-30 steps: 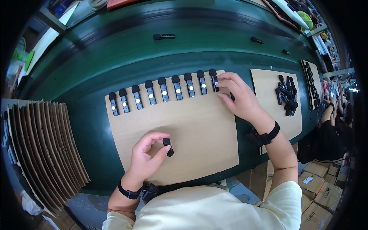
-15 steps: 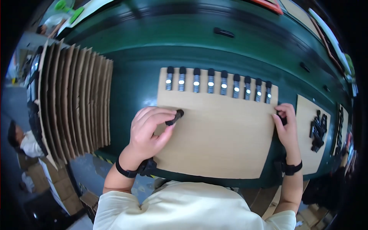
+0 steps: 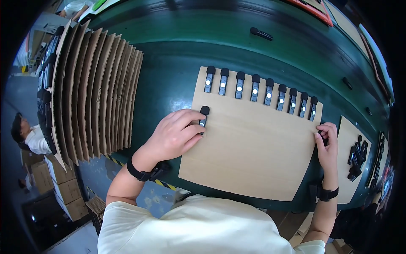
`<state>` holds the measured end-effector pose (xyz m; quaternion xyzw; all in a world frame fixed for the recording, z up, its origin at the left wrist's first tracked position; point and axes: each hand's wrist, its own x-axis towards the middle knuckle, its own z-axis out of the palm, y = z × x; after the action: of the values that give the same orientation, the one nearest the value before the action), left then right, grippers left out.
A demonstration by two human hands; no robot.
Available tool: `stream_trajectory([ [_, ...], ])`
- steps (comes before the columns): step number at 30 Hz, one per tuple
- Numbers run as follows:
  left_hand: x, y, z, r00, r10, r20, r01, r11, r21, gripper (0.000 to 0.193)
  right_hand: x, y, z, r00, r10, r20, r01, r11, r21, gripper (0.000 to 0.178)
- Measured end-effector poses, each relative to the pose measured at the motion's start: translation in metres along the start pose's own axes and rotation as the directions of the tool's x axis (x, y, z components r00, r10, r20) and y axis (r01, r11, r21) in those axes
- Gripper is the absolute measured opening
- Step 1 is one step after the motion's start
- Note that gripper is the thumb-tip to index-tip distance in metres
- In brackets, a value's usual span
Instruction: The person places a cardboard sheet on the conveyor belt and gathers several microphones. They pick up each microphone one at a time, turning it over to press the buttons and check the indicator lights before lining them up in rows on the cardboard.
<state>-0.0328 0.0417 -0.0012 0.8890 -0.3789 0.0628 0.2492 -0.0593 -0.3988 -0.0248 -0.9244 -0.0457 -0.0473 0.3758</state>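
A row of several small clip-on microphones (image 3: 254,89) lies along the far edge of a cardboard sheet (image 3: 249,156), foam caps pointing away from me and a bright round spot on each body. Below the row's left end, my left hand (image 3: 175,132) pinches another clip-on microphone (image 3: 204,111) against the sheet by its body, its black foam cap upright and partly free of the fingers. At the sheet's right edge my right hand (image 3: 328,142) is closed around a small black clip-on microphone (image 3: 323,134), mostly hidden by the fingers.
Upright cardboard sheets (image 3: 95,93) form a stack on the left, with black microphones along the outermost one. To the right, another cardboard sheet (image 3: 344,169) bears a heap of black microphones (image 3: 357,156). A loose microphone (image 3: 261,34) lies farther back. A person (image 3: 31,133) is at far left.
My left hand has turned its microphone from a slant to upright and set it against the sheet below the row's first one. The whole view has shifted slightly; my right hand stays at the sheet's edge.
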Motion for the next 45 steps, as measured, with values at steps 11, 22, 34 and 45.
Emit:
stream_trajectory([
  [11,0.011,-0.007,0.005,0.999,-0.036,-0.01,0.036,0.998,0.048,0.023,-0.002,-0.002,-0.002,1.0,0.024,0.013,-0.024,1.0,-0.009,0.018],
  [22,0.007,-0.003,0.006,0.996,-0.09,0.005,0.09,0.995,0.043,0.025,-0.02,-0.049,0.003,0.985,-0.156,0.079,0.172,0.95,-0.261,0.031],
  [34,0.002,0.011,0.008,0.997,-0.083,-0.009,0.083,0.995,0.052,0.025,-0.035,-0.067,0.004,0.853,-0.169,0.495,0.377,0.854,-0.359,0.056],
  [45,0.009,-0.001,0.008,0.997,-0.079,-0.024,0.081,0.994,0.076,0.024,-0.035,-0.058,0.004,0.844,-0.193,0.5,0.403,0.844,-0.354,0.053],
])
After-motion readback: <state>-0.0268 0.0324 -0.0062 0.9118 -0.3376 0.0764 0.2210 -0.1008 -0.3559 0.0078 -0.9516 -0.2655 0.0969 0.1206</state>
